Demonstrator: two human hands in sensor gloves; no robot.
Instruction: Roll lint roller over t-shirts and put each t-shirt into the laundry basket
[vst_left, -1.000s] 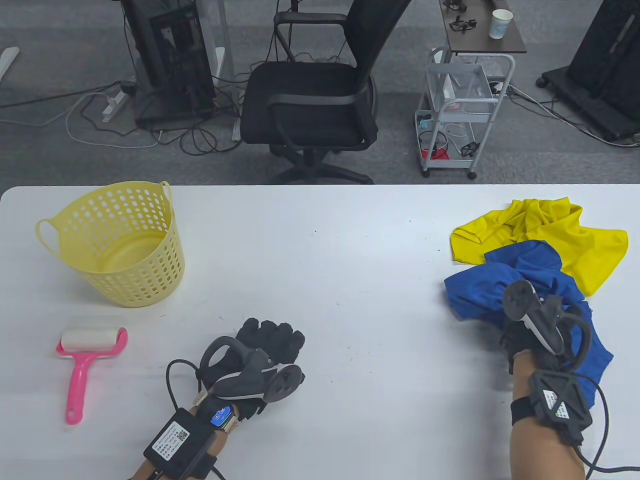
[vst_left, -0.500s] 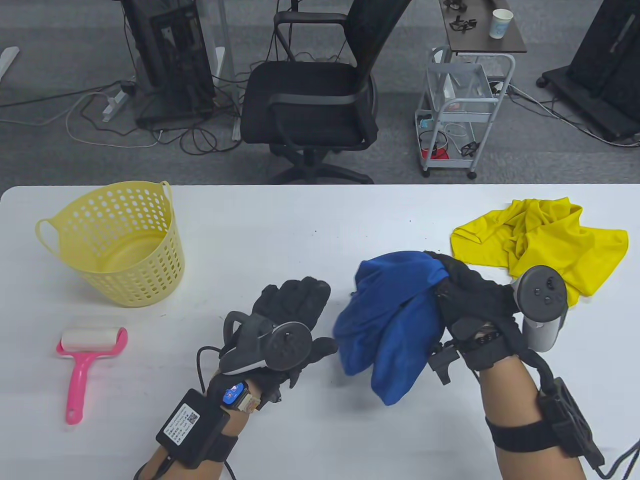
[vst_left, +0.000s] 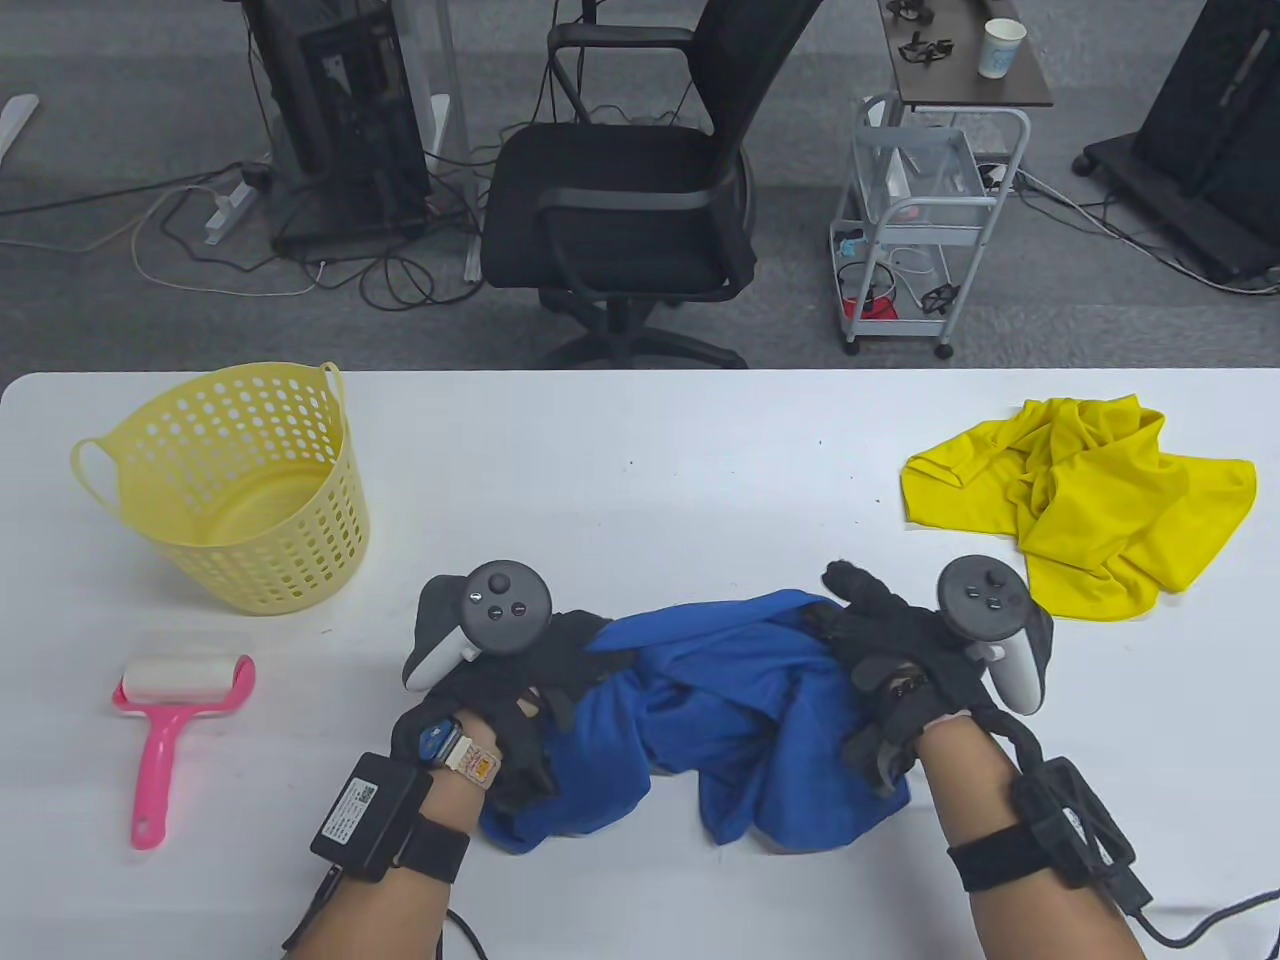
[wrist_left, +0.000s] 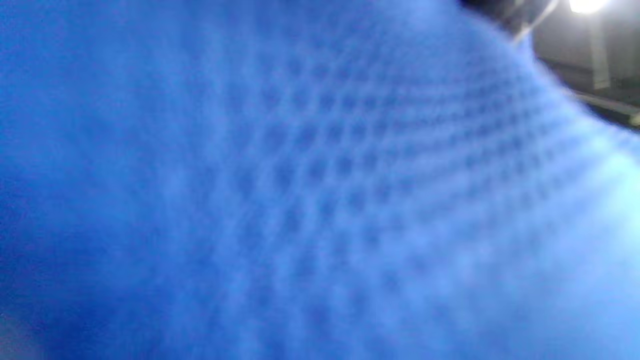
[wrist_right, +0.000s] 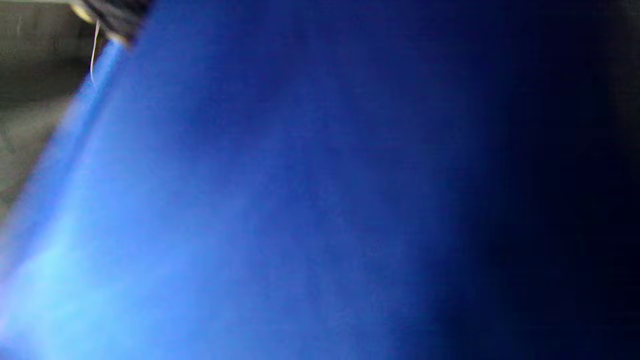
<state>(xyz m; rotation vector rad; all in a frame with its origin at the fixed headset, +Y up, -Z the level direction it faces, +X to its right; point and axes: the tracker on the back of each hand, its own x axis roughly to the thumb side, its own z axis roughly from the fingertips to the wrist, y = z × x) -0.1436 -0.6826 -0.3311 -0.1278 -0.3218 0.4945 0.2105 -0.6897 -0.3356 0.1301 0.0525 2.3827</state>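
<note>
A crumpled blue t-shirt (vst_left: 720, 720) hangs bunched between both hands near the table's front middle. My left hand (vst_left: 545, 670) grips its left end, and my right hand (vst_left: 870, 640) grips its right end. Blue cloth fills the left wrist view (wrist_left: 300, 190) and the right wrist view (wrist_right: 280, 200), hiding the fingers there. A yellow t-shirt (vst_left: 1090, 490) lies crumpled at the right rear of the table. The yellow laundry basket (vst_left: 240, 480) stands empty at the left. The pink lint roller (vst_left: 170, 710) lies in front of the basket.
The white table (vst_left: 640, 470) ends at its far edge, with a black office chair (vst_left: 630, 200) and a metal cart (vst_left: 920, 220) beyond it. Cables trail from both wrists at the front edge.
My right hand carried the blue t-shirt from the yellow one's side to the front middle. My left hand rose from the table, turned over and took hold of the shirt's left end.
</note>
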